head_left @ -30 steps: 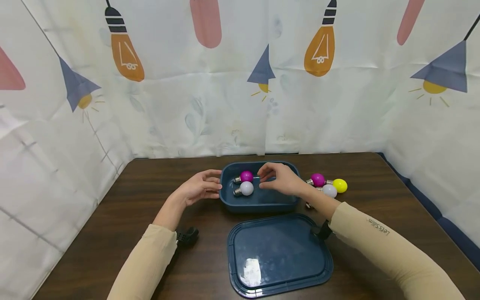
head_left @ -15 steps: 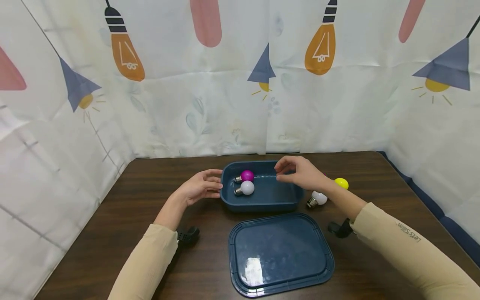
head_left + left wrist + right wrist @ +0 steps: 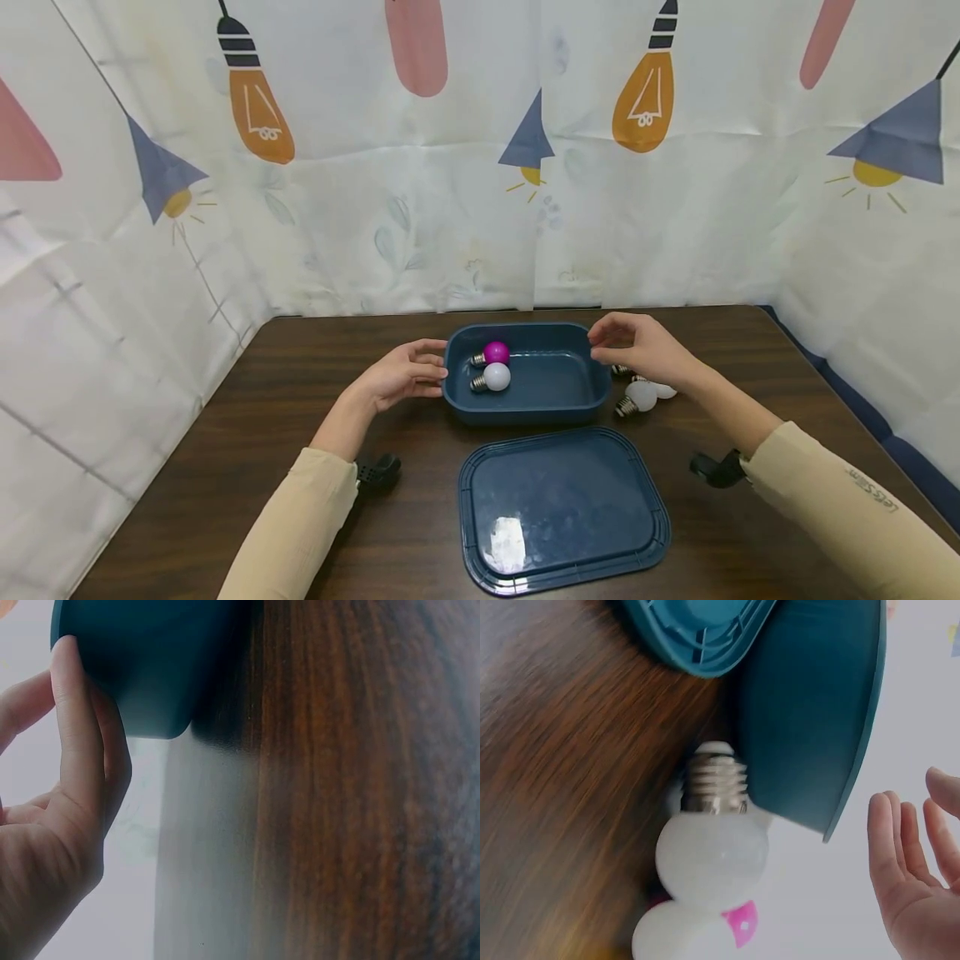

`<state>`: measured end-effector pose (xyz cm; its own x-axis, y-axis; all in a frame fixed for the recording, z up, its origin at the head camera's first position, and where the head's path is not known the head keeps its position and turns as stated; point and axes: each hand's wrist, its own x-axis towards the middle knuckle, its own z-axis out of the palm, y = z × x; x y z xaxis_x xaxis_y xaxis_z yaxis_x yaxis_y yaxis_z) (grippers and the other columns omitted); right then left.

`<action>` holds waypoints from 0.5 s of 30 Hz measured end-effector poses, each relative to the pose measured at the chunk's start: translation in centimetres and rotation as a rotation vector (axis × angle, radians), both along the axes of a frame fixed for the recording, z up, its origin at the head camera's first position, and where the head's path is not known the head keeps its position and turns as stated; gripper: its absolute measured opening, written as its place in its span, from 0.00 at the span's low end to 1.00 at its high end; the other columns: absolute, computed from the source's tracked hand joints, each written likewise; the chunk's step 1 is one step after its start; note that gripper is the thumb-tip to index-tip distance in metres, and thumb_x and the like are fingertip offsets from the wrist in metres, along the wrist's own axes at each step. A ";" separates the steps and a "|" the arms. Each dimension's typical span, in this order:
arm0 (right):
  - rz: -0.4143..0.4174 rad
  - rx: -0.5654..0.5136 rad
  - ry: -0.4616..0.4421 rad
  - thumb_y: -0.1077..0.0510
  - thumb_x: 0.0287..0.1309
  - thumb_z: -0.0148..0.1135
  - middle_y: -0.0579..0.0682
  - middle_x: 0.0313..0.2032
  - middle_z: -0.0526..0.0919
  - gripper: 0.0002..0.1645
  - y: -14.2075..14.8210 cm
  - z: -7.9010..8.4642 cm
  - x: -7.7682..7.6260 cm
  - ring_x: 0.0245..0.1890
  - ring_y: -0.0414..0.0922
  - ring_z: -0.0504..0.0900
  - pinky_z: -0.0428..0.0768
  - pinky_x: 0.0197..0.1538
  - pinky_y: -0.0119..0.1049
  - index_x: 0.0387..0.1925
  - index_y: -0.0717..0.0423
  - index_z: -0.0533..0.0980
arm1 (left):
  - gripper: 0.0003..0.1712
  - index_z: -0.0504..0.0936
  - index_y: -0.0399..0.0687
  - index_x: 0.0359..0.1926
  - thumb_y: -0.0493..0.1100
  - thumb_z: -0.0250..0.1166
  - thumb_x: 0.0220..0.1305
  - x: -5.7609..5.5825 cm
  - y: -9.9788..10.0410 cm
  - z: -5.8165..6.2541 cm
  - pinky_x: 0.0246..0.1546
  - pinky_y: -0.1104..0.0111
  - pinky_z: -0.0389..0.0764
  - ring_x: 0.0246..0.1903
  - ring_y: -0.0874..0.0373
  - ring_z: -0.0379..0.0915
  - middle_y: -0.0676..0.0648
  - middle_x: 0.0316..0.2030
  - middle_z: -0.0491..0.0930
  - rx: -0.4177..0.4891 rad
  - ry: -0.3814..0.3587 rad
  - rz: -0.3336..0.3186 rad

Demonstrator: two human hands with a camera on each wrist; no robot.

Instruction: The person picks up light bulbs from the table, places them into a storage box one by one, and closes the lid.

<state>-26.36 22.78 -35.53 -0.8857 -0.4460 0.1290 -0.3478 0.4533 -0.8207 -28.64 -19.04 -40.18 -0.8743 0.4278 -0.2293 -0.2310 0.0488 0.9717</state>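
Note:
A dark blue plastic box (image 3: 528, 414) stands on the table with a magenta bulb (image 3: 496, 352) and a white bulb (image 3: 496, 377) lying in its left part. My left hand (image 3: 401, 372) touches the box's left end with extended fingertips, and the left wrist view shows these fingers (image 3: 71, 690) against its wall. Over the box's right rim hovers my right hand (image 3: 647, 348), fingers loosely bent and holding nothing. Just right of the box lies a white bulb (image 3: 641, 395), screw base toward the lower left. Behind it more bulbs are partly hidden by the right hand.
A flat dark blue lid (image 3: 562, 508) lies in front of the box on the brown wooden table (image 3: 360, 533). White curtain (image 3: 465, 208) printed with lamps hangs behind. Magenta (image 3: 742, 922) shows on another bulb in the right wrist view.
My right hand has moved right, from inside the box to over its right rim, and now covers the yellow bulb. The left hand stays at the box's left end.

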 end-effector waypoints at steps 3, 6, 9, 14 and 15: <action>-0.020 0.004 0.000 0.56 0.67 0.70 0.60 0.51 0.83 0.19 1.0 0.0 0.3 0.52 0.51 0.82 0.84 0.50 0.50 0.54 0.62 0.78 | 0.37 0.57 0.37 0.77 0.30 0.61 0.72 0.1 0.1 0.1 0.46 0.59 0.87 0.41 0.50 0.84 0.29 0.57 0.73 0.002 0.003 -0.002; -0.055 0.020 0.013 0.54 0.68 0.69 0.59 0.52 0.83 0.19 2.2 0.1 0.6 0.53 0.51 0.81 0.84 0.50 0.44 0.54 0.61 0.78 | 0.37 0.57 0.36 0.76 0.30 0.62 0.72 0.1 0.1 0.2 0.45 0.58 0.87 0.41 0.50 0.84 0.29 0.56 0.74 0.005 0.005 0.000; -0.104 0.042 0.015 0.52 0.69 0.68 0.58 0.53 0.82 0.19 3.5 0.1 1.0 0.54 0.51 0.81 0.83 0.49 0.42 0.54 0.59 0.78 | 0.37 0.57 0.36 0.76 0.30 0.62 0.71 0.2 0.1 0.2 0.45 0.58 0.87 0.41 0.50 0.84 0.30 0.56 0.74 0.007 0.006 -0.004; -0.169 0.058 -0.027 0.48 0.70 0.66 0.57 0.54 0.82 0.24 5.7 -0.2 1.6 0.52 0.53 0.82 0.84 0.51 0.46 0.57 0.61 0.77 | 0.37 0.57 0.36 0.77 0.30 0.61 0.73 0.1 0.0 0.0 0.45 0.59 0.87 0.41 0.50 0.84 0.29 0.57 0.73 -0.004 0.008 -0.006; -0.177 0.054 -0.035 0.48 0.70 0.66 0.58 0.54 0.82 0.25 6.1 -0.2 1.6 0.51 0.55 0.83 0.85 0.51 0.46 0.57 0.62 0.76 | 0.36 0.57 0.36 0.77 0.30 0.61 0.73 0.2 0.0 0.0 0.46 0.58 0.87 0.41 0.50 0.84 0.28 0.58 0.73 -0.007 0.010 -0.005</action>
